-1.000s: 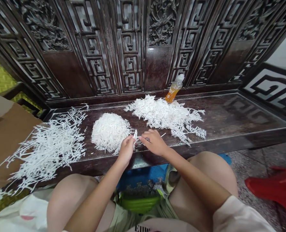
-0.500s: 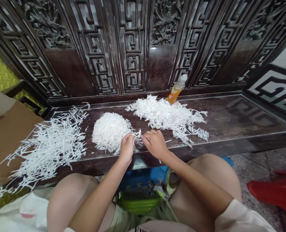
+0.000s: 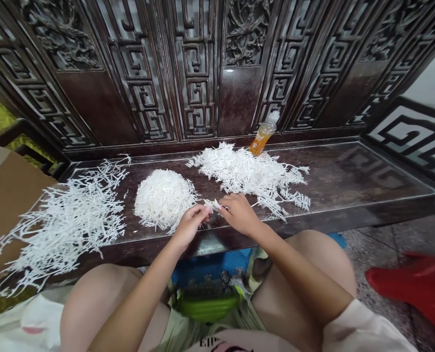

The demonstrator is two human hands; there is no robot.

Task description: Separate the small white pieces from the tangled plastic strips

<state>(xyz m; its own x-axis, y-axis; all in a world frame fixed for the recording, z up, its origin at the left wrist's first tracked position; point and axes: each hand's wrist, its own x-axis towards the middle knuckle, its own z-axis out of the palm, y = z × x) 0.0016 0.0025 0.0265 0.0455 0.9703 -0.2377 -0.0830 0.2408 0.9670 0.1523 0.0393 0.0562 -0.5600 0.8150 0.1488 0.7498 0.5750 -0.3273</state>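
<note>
My left hand (image 3: 191, 224) and my right hand (image 3: 240, 213) meet over the bench's front edge, with fingertips pinched on a small white branched plastic sprig (image 3: 212, 205). A thin stem sticks out behind the right hand. Just beyond the left hand is a rounded heap of small white plastic pieces (image 3: 164, 198). Behind the right hand spreads a pile of white feathery plastic sprigs (image 3: 241, 168). Farther left lies a loose tangle of thin white branched stems (image 3: 74, 215). The fingers partly hide what they grip.
The dark wooden bench (image 3: 356, 171) has a carved backrest (image 3: 239, 98). A bottle of orange drink (image 3: 263, 137) stands behind the sprig pile. Cardboard (image 3: 15, 195) is at the left. Below, between my knees, is a green object (image 3: 208, 305); red material (image 3: 411, 288) lies at the right.
My hands have drawn closer together around the sprig, and the left hand has turned, its fingers now pointing more to the right. The whole view has shifted slightly.
</note>
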